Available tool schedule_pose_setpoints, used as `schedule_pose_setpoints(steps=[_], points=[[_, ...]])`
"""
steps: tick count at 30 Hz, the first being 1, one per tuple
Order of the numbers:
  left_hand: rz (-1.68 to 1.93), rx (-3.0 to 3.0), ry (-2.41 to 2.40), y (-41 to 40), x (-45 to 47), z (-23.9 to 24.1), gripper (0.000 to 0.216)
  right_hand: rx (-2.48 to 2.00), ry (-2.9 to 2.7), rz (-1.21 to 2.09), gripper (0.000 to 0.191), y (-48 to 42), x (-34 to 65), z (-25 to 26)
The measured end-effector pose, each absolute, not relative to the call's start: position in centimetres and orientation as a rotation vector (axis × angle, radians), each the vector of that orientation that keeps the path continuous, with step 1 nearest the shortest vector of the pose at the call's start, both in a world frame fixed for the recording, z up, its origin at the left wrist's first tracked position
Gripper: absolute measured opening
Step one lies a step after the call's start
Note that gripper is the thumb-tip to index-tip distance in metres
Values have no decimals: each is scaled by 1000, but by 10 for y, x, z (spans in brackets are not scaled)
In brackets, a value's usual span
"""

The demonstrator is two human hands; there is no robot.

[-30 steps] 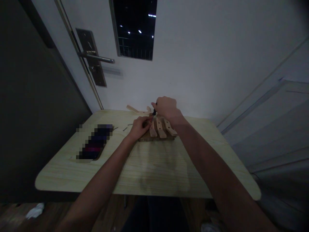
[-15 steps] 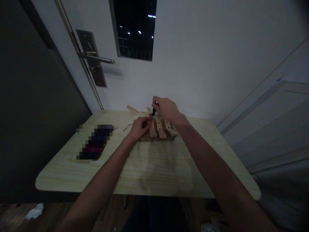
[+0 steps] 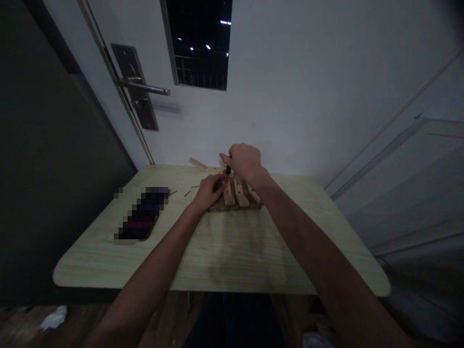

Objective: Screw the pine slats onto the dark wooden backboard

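Note:
A small wooden assembly (image 3: pixel 237 198) of pale slats fixed across a darker board lies on the far middle of the light wooden table (image 3: pixel 221 251). My left hand (image 3: pixel 209 191) rests on its left end with fingers curled, pressing the wood. My right hand (image 3: pixel 244 162) hovers just above the slats' far end, closed around a thin dark tool (image 3: pixel 228 170) that points down at the wood.
A blurred dark object (image 3: pixel 142 220) lies at the table's left. A few small nails or screws (image 3: pixel 188 192) and loose wood strips (image 3: pixel 198 163) lie near the far edge. A door with a metal handle (image 3: pixel 145 88) stands at left; white wall behind.
My right hand shifted slightly left with the tool over the slats. My left hand and the assembly stayed in place.

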State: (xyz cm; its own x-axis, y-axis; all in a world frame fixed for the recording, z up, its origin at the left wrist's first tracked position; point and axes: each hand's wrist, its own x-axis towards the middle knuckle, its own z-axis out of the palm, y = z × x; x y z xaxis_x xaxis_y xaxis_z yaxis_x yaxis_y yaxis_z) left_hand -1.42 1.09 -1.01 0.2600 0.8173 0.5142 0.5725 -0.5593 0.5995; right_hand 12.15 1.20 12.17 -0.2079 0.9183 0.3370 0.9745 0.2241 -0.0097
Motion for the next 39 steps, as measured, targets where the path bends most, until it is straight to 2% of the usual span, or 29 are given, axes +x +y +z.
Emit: schedule_pose_setpoints(steps=[4, 9, 13, 18, 28, 32, 36, 39], points=[[1192, 2243, 1263, 10, -14, -9, 36, -1780, -2247, -302, 51, 11, 123, 121], [1199, 2256, 1263, 11, -15, -10, 35, -1606, -2307, -245, 28, 5, 130, 121], [1201, 2252, 1265, 12, -15, -11, 35, -1508, -2309, -63, 20, 6, 136, 123], [1200, 2249, 1260, 11, -15, -11, 33, -1446, -2311, 59, 27, 8, 144, 125], [1209, 2238, 1241, 12, -14, -12, 30, -1507, -2269, -154, 21, 3, 143, 114], [1224, 2249, 1241, 14, -14, -15, 31, -1483, -2251, -165, 29, 7, 138, 107], [1208, 2263, 1257, 14, -14, -15, 33, -1449, -2167, -58, 27, 9, 138, 104], [1201, 2272, 1272, 13, -13, -13, 30, -1335, -2179, 113, 39, 6, 141, 103]])
